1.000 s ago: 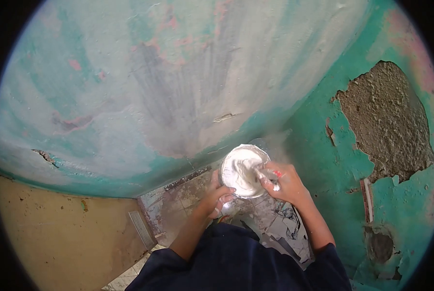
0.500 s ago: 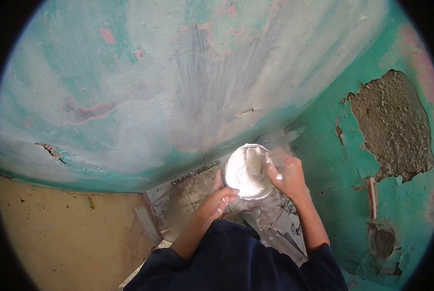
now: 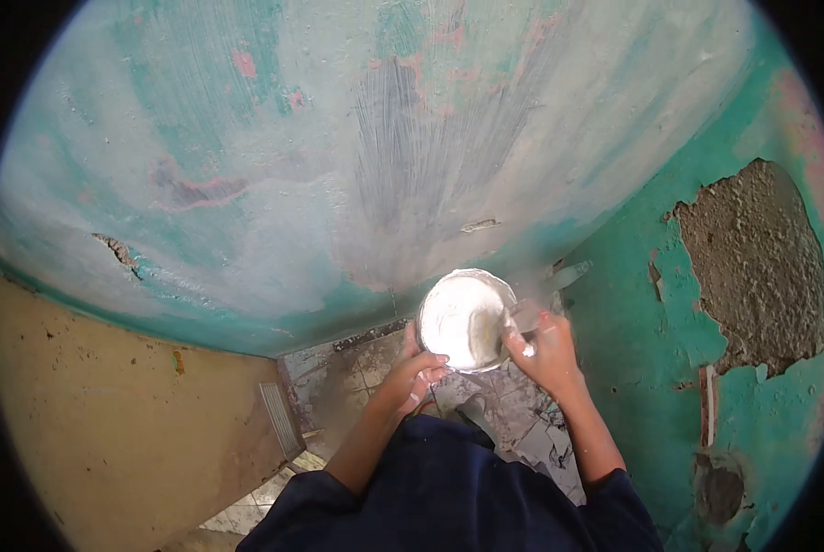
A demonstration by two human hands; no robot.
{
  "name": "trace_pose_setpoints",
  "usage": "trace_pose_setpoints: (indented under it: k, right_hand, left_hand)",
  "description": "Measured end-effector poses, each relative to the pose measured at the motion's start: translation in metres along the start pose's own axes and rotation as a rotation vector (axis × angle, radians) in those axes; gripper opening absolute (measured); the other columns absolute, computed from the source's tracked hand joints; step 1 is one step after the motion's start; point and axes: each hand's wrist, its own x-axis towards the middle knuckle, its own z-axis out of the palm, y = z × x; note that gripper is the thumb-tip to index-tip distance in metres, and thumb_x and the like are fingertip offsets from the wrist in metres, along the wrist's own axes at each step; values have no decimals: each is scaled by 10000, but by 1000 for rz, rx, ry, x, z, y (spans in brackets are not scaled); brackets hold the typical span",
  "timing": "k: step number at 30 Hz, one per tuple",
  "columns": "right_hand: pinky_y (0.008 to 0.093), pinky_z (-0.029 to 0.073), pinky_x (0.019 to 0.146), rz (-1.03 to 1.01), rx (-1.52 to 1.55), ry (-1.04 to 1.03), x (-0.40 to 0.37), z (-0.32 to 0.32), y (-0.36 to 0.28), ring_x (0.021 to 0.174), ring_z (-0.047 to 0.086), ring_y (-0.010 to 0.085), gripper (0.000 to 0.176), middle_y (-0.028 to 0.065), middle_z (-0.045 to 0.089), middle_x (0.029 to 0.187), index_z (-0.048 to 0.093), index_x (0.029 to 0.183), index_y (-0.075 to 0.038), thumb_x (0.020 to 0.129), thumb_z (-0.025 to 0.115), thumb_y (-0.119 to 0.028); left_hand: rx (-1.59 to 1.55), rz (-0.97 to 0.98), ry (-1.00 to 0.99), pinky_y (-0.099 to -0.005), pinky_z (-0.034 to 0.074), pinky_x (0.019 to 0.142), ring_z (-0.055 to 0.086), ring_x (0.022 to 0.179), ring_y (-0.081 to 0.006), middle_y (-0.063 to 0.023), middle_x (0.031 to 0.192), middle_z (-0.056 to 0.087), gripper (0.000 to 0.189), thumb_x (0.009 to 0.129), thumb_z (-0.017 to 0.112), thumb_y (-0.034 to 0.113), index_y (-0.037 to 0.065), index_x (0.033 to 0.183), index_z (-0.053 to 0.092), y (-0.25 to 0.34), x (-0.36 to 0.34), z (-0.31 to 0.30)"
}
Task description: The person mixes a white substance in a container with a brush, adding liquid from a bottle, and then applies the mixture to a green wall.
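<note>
Weathered paint in grey, green and pink covers the front wall (image 3: 292, 166), with streaky dark brushed-looking marks above the work. Below it, near the foot of the wall and in front of the person's body, is a round container (image 3: 423, 313) full of white paste (image 3: 456, 317), its surface bright and swirled toward the right side. The left hand (image 3: 414, 375) grips the container's lower left side, thumb over the rim and fingers around the outside. The right hand (image 3: 548, 354) is at the right rim, fingers curled and smeared with white; a small red spot shows at its fingers, but blur hides whether it holds a tool.

Underneath lies a dirty tiled floor (image 3: 366, 368). Dark clothing (image 3: 449, 488) covers the person's torso and upper arms. To the left stands a tan panel (image 3: 136, 414) with a ribbed strip (image 3: 279, 420) by its right edge. On the right, the green wall (image 3: 633, 322) has a large rough patch (image 3: 752, 258) of exposed plaster, a narrow upright strip (image 3: 707, 405) beneath it and a grey hollow (image 3: 720, 490) lower down.
</note>
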Motion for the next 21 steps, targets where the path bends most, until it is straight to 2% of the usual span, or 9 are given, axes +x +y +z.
trace_pose_setpoints:
  k: [2,5,7,10,14,16,18,20,21]
  right_hand:
    - [363,518,632,-5,107,-33,0,0,4,694,667,342,185,183,656,765,628,937,-10,793,657,-123]
    - [362,517,624,-128,200,23,9,-2,14,680,666,337,193,176,653,743,628,940,-10,791,666,-126]
    - [364,516,623,-82,193,-21,14,-9,23,668,661,339,186,169,645,718,627,929,-13,789,676,-126]
    - [371,510,615,-99,86,-12,11,-28,40,656,652,344,187,167,637,706,623,919,-12,788,684,-130]
    - [381,503,600,-150,127,-77,-3,-32,50,647,646,352,190,171,629,693,616,908,-9,788,685,-139]
    - [363,497,596,-102,203,-163,-4,-26,55,629,652,320,208,184,649,723,633,909,0,781,692,-152]
    - [356,499,592,-74,217,-123,-3,-26,55,630,659,304,197,179,651,725,631,914,-1,780,684,-135]
    - [388,499,598,-110,135,-60,-5,-27,58,665,650,363,243,184,631,697,631,969,-5,783,696,-147]
    - [388,499,598,-116,135,-63,-7,-27,53,665,650,363,243,184,631,697,631,969,-5,783,696,-147]
  left_hand:
    - [-23,14,25,-305,497,865,530,1110,-166,-102,1333,448,849,772,601,8,128,1486,159,-9,-1,13]
    - [-20,44,56,-288,504,833,534,1075,-152,-94,1299,462,841,757,610,9,125,1474,185,-27,1,23]
    - [1,57,66,-281,509,818,538,1058,-148,-93,1284,467,838,750,615,9,124,1467,197,-41,2,29]
    - [-36,118,83,-272,518,819,545,1047,-151,-98,1281,467,833,743,623,12,118,1458,210,-55,3,38]
    - [-64,185,127,-271,532,829,558,1062,-166,-103,1285,465,823,746,624,9,109,1452,214,-74,5,53]
    - [-68,193,149,-273,536,832,561,1072,-170,-106,1286,465,818,747,622,5,109,1450,216,-85,3,61]
    - [-109,206,169,-282,538,839,559,1100,-177,-112,1300,461,808,753,615,0,115,1448,219,-90,-1,66]
    - [-114,218,175,-289,534,850,557,1102,-177,-113,1308,459,806,755,611,-1,118,1449,219,-89,-5,63]
    - [-119,222,177,-296,531,862,556,1103,-177,-114,1316,456,804,758,606,-3,120,1451,219,-88,-7,61]
